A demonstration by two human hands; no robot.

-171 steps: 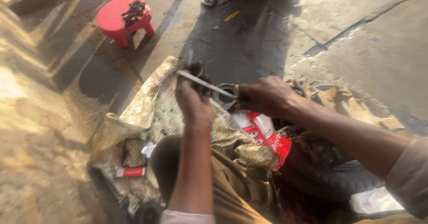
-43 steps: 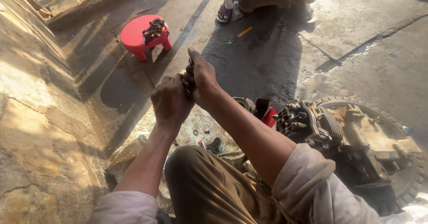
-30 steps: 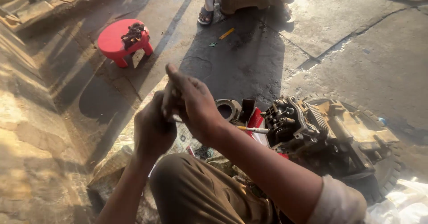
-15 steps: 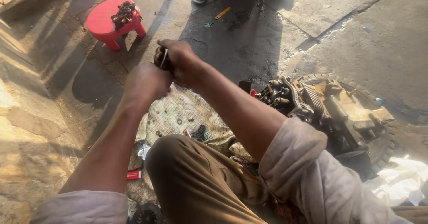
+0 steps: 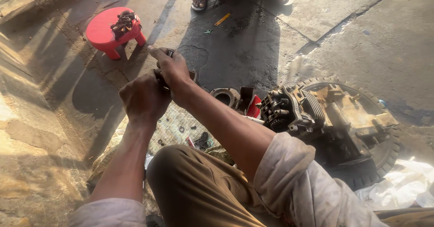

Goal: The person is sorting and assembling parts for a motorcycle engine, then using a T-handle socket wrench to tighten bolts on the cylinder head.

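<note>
Both hands meet above the woven mat (image 5: 174, 125) — left hand (image 5: 143, 98) clenched around a small dark metal part (image 5: 168, 54), right hand (image 5: 171, 69) gripping its upper end. The part is mostly hidden; its long axis seems to run near-left to far-right, tip toward the red stool (image 5: 105, 30). A slip could drop it among the washers (image 5: 181, 129) — greasy fingers the likely cause.

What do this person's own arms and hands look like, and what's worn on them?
Both hands are bare: the left hand and right hand carry no gloves, rings or watch that can be seen. The forearms are bare too. Pale, grimy, creased sleeves are pushed up towards the elbows, the right one bunched in folds.
</note>
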